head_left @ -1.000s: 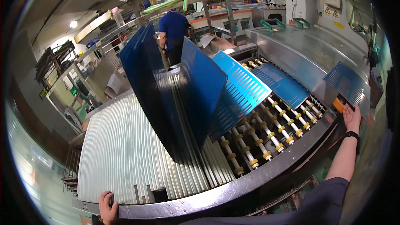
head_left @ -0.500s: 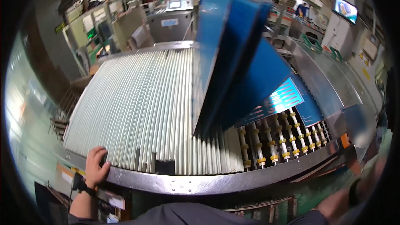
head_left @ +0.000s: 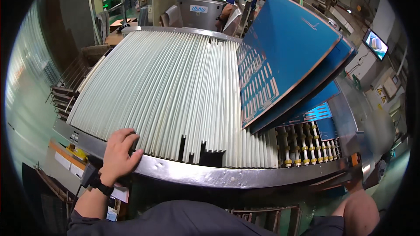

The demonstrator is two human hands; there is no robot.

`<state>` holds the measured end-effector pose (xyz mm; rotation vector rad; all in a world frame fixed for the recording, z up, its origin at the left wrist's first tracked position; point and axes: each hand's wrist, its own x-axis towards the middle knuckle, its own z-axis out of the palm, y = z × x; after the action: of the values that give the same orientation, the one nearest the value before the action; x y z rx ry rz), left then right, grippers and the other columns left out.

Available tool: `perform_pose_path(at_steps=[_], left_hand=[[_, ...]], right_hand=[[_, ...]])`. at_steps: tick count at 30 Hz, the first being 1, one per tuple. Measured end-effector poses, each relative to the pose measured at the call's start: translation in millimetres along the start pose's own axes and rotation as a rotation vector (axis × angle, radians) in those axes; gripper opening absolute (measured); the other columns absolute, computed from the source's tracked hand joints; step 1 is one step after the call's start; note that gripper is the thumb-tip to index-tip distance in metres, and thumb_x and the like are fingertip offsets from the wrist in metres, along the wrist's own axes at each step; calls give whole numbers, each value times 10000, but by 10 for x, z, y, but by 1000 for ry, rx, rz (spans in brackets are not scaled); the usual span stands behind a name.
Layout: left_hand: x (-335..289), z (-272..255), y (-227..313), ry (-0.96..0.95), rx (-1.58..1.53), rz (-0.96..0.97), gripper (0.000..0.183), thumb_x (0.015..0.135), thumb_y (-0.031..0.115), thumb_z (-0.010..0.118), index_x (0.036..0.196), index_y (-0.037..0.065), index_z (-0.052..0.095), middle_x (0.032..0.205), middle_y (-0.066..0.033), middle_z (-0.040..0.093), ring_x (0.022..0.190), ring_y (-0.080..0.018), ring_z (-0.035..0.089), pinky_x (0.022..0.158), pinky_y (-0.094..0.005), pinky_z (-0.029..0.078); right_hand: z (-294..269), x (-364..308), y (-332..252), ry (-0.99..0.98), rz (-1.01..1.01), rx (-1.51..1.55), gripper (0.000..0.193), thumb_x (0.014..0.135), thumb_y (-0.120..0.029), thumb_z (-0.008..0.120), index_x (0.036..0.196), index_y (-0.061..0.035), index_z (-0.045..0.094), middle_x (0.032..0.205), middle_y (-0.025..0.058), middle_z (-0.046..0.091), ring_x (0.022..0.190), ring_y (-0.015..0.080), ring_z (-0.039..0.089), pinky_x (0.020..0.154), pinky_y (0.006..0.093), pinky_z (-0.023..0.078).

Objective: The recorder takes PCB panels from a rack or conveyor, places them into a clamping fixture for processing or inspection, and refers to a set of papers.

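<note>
My left hand (head_left: pixel 120 157) rests on the near metal rail (head_left: pixel 183 172) at the left, thumb apart from the lightly curled fingers, with nothing visible in it. Beyond it spreads a bed of pale ribbed slats (head_left: pixel 144 87). Toward the right, several blue circuit panels (head_left: pixel 288 48) with copper patterns lean tilted on the slats. By the rail's right end, my right hand (head_left: pixel 355 185) is mostly hidden and blurred, close to a small orange-and-black part (head_left: pixel 355 160). Another blue panel (head_left: pixel 319 112) lies flat on the roller conveyor (head_left: pixel 306 144), partly behind the leaning ones.
White conveyor rods carry yellow wheels. Across the slats, a person's arm (head_left: pixel 225 13) shows near a grey machine (head_left: pixel 197 12) with a small screen. Wire racks (head_left: pixel 63 98) stand at the left. A lit monitor (head_left: pixel 375 43) hangs at the right.
The view has shifted. The leaning blue panels have tipped over to the right and now show their patterned face. My left hand stays at the rail; my right arm has moved.
</note>
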<state>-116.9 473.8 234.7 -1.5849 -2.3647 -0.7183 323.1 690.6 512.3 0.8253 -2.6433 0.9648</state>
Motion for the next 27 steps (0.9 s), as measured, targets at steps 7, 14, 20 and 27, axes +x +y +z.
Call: perform_pose_path(at_steps=[7,14,20,27], left_hand=[[-68,-36,-163,-31,-71,50,470,820,298,745,1196,32,649,1279,-183,607,1237,-415,545,1044,-515,436],[-58,-98,-220,-69,-135,80,484,828,324,756,1218,53,662,1293,-160,609,1259,-405,536,1048,-512,414],[-31,-83,-262,-13,-233,89,465,820,303,767,1202,58,669,1293,-164,610,1237,-401,556,1034,-512,437],[-148,-107,-232,155,-258,102,378,811,216,766,1144,54,693,1206,-156,653,1121,-378,624,945,-471,500]], right_hand=[[247,512,806,289,355,-286,525,938,-361,745,1355,-89,578,1088,127,737,955,239,687,783,299,540],[470,614,1793,583,690,-554,555,933,-366,745,1368,-74,563,1110,131,733,1004,248,674,824,309,535],[607,467,2454,681,810,-656,580,929,-370,745,1380,-61,551,1128,134,729,1047,256,663,860,317,530],[709,344,2769,685,776,-669,610,924,-374,745,1393,-45,536,1150,138,725,1097,265,650,902,328,525]])
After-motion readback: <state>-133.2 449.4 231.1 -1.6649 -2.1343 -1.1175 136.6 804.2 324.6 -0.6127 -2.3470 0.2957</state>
